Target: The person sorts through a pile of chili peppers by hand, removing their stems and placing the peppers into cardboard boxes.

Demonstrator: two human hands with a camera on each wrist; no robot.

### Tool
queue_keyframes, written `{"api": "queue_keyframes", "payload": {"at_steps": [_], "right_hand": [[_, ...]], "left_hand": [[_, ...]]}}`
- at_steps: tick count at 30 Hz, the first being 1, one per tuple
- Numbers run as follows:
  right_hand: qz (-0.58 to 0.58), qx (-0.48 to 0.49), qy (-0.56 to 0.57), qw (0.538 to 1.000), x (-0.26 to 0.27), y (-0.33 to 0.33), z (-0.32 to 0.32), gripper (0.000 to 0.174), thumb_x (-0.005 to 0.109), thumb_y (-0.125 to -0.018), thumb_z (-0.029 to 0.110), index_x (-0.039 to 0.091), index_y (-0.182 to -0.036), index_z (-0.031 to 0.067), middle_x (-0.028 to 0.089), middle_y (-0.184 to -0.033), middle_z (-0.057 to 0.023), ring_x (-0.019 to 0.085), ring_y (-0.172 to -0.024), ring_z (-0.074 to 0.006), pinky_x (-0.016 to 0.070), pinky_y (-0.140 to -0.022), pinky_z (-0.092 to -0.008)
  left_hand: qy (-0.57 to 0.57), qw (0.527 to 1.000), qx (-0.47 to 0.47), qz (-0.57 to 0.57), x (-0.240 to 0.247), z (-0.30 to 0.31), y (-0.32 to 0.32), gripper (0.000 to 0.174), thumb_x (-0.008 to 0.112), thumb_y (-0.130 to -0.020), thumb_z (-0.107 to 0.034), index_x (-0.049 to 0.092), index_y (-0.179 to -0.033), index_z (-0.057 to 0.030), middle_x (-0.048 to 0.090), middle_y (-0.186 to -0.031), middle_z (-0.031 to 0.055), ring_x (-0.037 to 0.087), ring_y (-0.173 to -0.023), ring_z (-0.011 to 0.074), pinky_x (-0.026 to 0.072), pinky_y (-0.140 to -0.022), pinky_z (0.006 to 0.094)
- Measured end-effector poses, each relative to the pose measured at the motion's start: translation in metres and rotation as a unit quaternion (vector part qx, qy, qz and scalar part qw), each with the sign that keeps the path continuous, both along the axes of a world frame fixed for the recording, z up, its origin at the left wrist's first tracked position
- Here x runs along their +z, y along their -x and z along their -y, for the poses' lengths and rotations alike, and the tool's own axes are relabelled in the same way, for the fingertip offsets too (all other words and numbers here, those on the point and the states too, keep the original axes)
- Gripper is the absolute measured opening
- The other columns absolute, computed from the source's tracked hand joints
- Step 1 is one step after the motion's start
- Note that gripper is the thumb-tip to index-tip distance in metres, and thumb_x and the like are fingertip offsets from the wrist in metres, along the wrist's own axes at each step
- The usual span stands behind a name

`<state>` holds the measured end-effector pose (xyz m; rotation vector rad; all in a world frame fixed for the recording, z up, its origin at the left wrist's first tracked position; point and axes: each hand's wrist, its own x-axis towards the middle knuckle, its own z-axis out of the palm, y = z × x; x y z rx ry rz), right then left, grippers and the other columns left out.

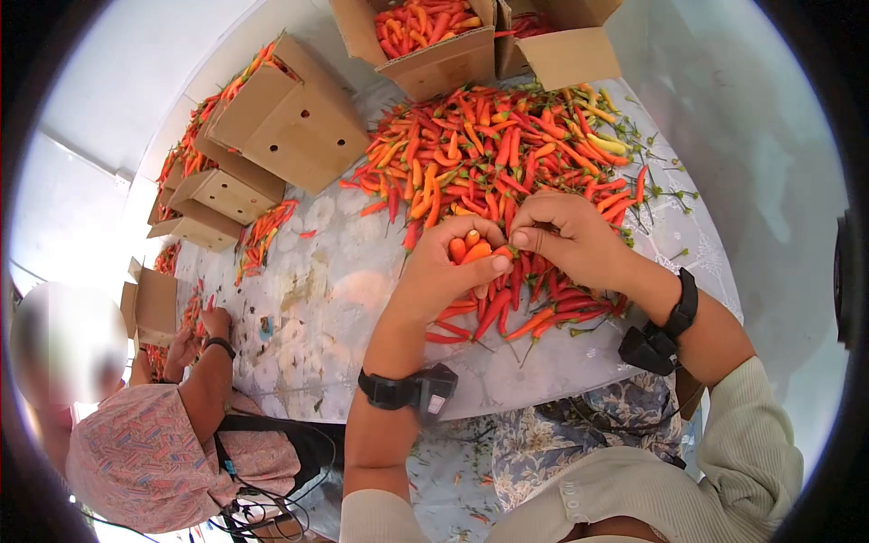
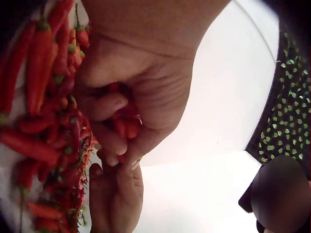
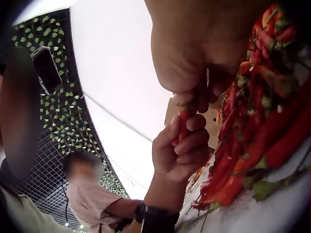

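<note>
My left hand (image 1: 436,276) curls round several red-orange chili peppers (image 1: 475,251), their smooth ends poking up between thumb and fingers. In the left wrist view the chilies (image 2: 127,127) show inside the bent fingers. Close against it, my right hand (image 1: 579,240) has thumb and forefinger together at the green stem end of one chili. The right wrist view shows that chili (image 3: 184,124) upright in the left fist, its green top (image 3: 182,105) at the right fingertips. Beneath both hands spreads a big heap of red, orange and yellowish chilies (image 1: 471,136), many with stems.
Cardboard boxes of chilies stand at the back, one box (image 1: 444,68) behind the heap and another (image 1: 290,127) to the left. Loose green stems (image 1: 674,193) lie at the table's right. Another person (image 1: 172,443) works at the left side of the patterned table (image 1: 308,353).
</note>
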<state>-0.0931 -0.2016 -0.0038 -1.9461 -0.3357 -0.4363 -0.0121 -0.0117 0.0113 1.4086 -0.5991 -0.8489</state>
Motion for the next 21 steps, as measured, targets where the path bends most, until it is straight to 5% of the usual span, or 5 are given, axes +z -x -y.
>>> {"api": "queue_keyframes", "payload": {"at_steps": [5, 11, 14, 17, 21], "right_hand": [[-0.121, 0.078, -0.144, 0.979, -0.009, -0.004, 0.004, 0.025, 0.059, -0.092, 0.023, 0.060, -0.080, 0.0008, 0.058, -0.070, 0.0024, 0.051, -0.068, -0.0055, 0.0409, -0.060, -0.0257], [-0.114, 0.016, -0.260, 0.959, 0.004, 0.000, 0.012, 0.031, 0.054, -0.095, 0.025, 0.060, -0.077, 0.0010, 0.057, -0.071, 0.0016, 0.051, -0.067, -0.0046, 0.0409, -0.060, -0.0226], [-0.036, -0.023, -0.179, 0.983, -0.012, -0.007, 0.031, 0.022, 0.059, -0.090, 0.020, 0.061, -0.077, 0.0029, 0.059, -0.072, -0.0015, 0.057, -0.071, -0.0123, 0.0442, -0.066, -0.0276], [0.116, -0.252, 0.111, 0.954, 0.001, -0.006, 0.013, 0.009, 0.065, -0.081, 0.014, 0.061, -0.080, 0.0054, 0.061, -0.076, -0.0063, 0.059, -0.077, -0.0221, 0.0457, -0.071, -0.0345], [0.154, -0.177, 0.189, 0.954, -0.004, -0.010, 0.010, 0.020, 0.067, -0.074, 0.010, 0.064, -0.094, 0.0089, 0.062, -0.092, -0.0096, 0.057, -0.090, -0.0295, 0.0448, -0.079, -0.0400]], "left_hand": [[0.030, 0.999, -0.019, -0.039, 0.001, -0.002, 0.000, 0.025, 0.072, -0.079, -0.010, 0.057, -0.098, -0.0049, 0.059, -0.074, 0.0004, 0.052, -0.054, 0.0045, 0.0388, -0.045, 0.0171], [0.104, 0.989, 0.068, -0.084, -0.002, -0.002, -0.008, 0.025, 0.067, -0.083, -0.009, 0.053, -0.103, -0.0051, 0.057, -0.080, 0.0047, 0.045, -0.053, 0.0055, 0.0296, -0.040, 0.0162], [0.168, 0.975, 0.092, -0.112, -0.012, -0.007, -0.021, 0.021, 0.064, -0.085, -0.008, 0.053, -0.103, -0.0059, 0.053, -0.080, 0.0022, 0.045, -0.055, 0.0059, 0.0294, -0.039, 0.0157], [0.188, 0.962, 0.134, -0.149, -0.013, -0.010, -0.025, 0.015, 0.061, -0.087, -0.008, 0.053, -0.100, -0.0075, 0.051, -0.079, 0.0012, 0.045, -0.056, 0.0063, 0.0303, -0.040, 0.0156], [0.170, 0.952, 0.205, -0.149, -0.010, -0.007, -0.024, 0.014, 0.064, -0.085, -0.008, 0.053, -0.094, -0.0103, 0.054, -0.077, 0.0011, 0.048, -0.055, 0.0071, 0.0323, -0.041, 0.0177]]}}
